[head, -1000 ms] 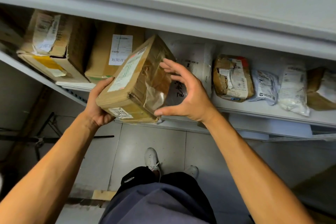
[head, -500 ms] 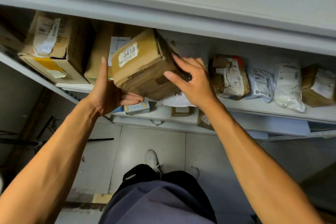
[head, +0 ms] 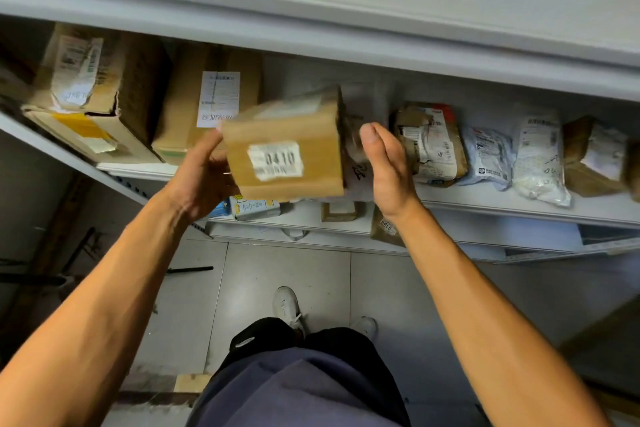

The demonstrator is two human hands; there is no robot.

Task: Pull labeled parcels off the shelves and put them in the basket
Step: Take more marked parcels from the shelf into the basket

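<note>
- Both our hands meet at mid-frame: our left hand (head: 204, 177) grips the left side of the cardboard parcel (head: 287, 149), its fingers hidden behind the box.
- Our right hand (head: 388, 170) stands just right of the parcel, fingers straight; whether it touches, we cannot tell.
- We read 0410 on the parcel's blurred white label (head: 275, 161), in front of the middle shelf (head: 485, 199).
- Wrapped packets (head: 429, 142) lie at centre right, larger boxes (head: 100, 90) at upper left.

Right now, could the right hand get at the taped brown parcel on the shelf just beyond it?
Probably yes. The right hand is open beside the 0410 box, which the left hand supports, and the taped brown parcel lies just past it, nothing between.
</note>
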